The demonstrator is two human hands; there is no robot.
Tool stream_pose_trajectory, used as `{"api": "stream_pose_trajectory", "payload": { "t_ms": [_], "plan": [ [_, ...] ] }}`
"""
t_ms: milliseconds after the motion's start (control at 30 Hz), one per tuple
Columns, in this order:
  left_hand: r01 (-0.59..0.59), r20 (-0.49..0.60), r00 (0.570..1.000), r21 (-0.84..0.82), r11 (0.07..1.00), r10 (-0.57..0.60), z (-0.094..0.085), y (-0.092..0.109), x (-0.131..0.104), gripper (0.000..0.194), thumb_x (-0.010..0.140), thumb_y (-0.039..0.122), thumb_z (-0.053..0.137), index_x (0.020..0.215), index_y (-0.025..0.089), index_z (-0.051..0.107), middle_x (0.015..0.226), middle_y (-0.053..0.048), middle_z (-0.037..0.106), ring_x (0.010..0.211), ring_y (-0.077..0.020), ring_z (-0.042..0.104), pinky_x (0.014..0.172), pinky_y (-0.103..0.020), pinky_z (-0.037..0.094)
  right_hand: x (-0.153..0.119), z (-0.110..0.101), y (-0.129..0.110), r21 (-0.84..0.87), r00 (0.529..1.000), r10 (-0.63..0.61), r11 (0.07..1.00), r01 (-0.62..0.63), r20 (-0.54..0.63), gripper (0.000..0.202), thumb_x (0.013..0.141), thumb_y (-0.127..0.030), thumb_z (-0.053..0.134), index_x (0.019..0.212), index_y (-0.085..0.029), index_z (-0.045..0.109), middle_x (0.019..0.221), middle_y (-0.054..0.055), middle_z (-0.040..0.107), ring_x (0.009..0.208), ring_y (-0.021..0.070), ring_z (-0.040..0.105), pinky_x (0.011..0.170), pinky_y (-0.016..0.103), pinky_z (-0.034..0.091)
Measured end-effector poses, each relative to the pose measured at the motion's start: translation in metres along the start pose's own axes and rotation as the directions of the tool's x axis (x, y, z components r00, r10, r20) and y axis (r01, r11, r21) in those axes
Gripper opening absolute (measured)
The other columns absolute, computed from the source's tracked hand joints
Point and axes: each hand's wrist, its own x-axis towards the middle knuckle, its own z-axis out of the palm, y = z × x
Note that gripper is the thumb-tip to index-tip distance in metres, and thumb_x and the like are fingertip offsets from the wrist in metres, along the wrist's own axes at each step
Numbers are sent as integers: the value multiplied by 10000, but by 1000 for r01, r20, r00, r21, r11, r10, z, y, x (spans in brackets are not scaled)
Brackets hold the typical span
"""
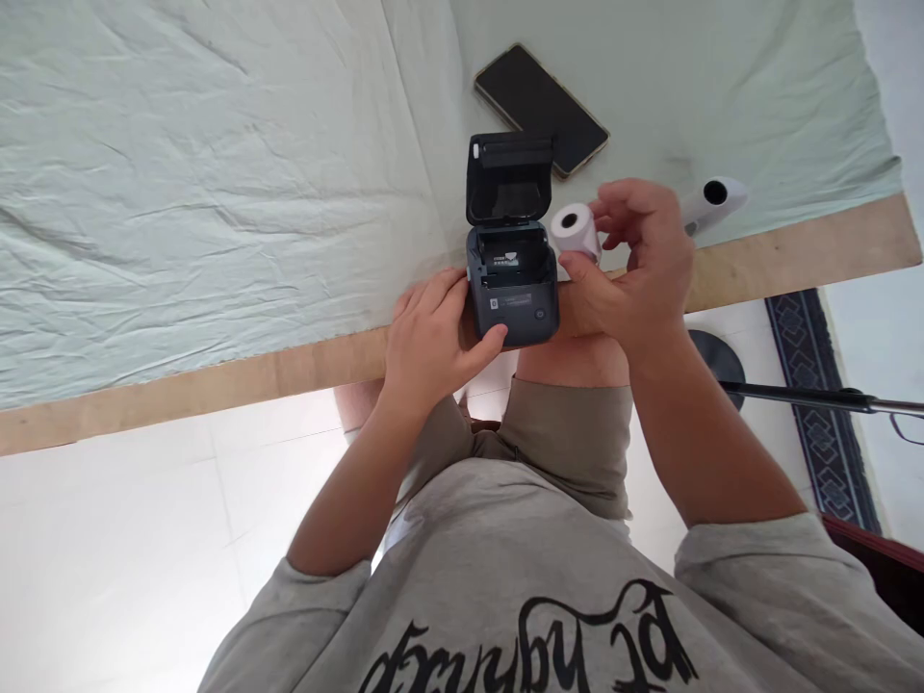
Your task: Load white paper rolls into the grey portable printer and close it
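A small black printer-like device [516, 313] sits at the table's front edge with its lid [508, 183] raised. Its inner compartment shows a small pale label. My left hand [431, 342] holds its left front corner, fingers along the side and thumb on the front edge. Just right of the device, my right hand [642, 260] has a white paper roll [576, 231] between thumb and fingers. The roll's dark core hole faces up, and its lower part is partly hidden by the thumb.
Behind the raised lid, a dark phone [541, 108] lies on the pale green cloth [289, 173]. A white object with a black round end [714, 192] is right of my right hand. The wooden table edge [310, 364] runs in front of my lap. A black stand [801, 393] is at right.
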Motion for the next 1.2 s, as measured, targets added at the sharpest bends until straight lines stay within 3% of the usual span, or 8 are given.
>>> {"api": "stream_pose_trajectory", "payload": {
  "t_ms": [133,200,367,667,767,867,967,1200],
  "plan": [
    [14,-1,1000,14,1000,-14,0,1,0,580,915,556,537,1345,175,620,1450,-125,613,1325,-351,576,1117,-481,423,15,-2,-28,-88,975,-63,993,84,214,164,904,-323,583,1059,-342,633,1224,30,713,1201,277,638,1039,509,513],
    [12,-2,1000,17,1000,-12,0,0,0,581,921,558,535,1341,168,625,1452,-127,612,1321,-349,580,1115,-477,426,24,1,-35,-88,955,-79,990,108,284,162,902,-243,555,991,-343,645,1189,8,730,1215,269,630,1064,508,493],
    [-10,-19,1000,1,1000,10,0,0,-1,583,929,556,538,1332,144,633,1430,-135,626,1308,-337,593,1115,-456,431,33,10,-36,-62,952,-86,992,109,294,200,855,-175,578,945,-340,648,1132,-5,753,1154,257,655,1058,487,501],
    [3,-2,1000,1,1000,-3,-1,1,-1,565,925,555,550,1327,167,631,1436,-127,621,1312,-341,587,1129,-462,421,34,15,-31,-67,939,-66,993,94,338,148,887,-236,576,874,-339,681,1060,-33,780,1059,241,710,997,471,550],
    [-3,-15,1000,1,1000,3,0,0,-1,569,926,561,541,1324,165,632,1433,-126,624,1308,-341,590,1118,-468,427,28,13,-27,-47,947,-171,981,191,273,146,895,-231,591,832,-314,693,1044,-19,780,1032,227,709,965,442,557],
    [-15,-26,1000,2,1000,15,0,-1,-2,583,931,566,533,1320,145,637,1415,-136,635,1293,-338,601,1101,-466,439,13,12,-24,-8,946,-303,952,306,115,116,899,-256,633,818,-275,714,997,10,774,962,211,702,907,407,564],
    [-31,-34,999,1,1000,31,1,-3,-2,580,950,555,516,1327,132,635,1404,-142,642,1287,-329,608,1098,-462,441,-10,16,-24,30,933,-360,933,360,-9,124,918,-242,616,866,-244,729,951,30,764,918,192,695,892,384,564],
    [-59,-47,997,7,998,59,3,-5,-2,602,961,562,491,1341,113,624,1406,-153,639,1301,-323,605,1113,-454,438,-51,35,-21,-133,918,-379,922,364,-118,272,944,-284,556,1159,-226,713,1181,72,757,1226,249,653,1041,404,526]
  ]
}}
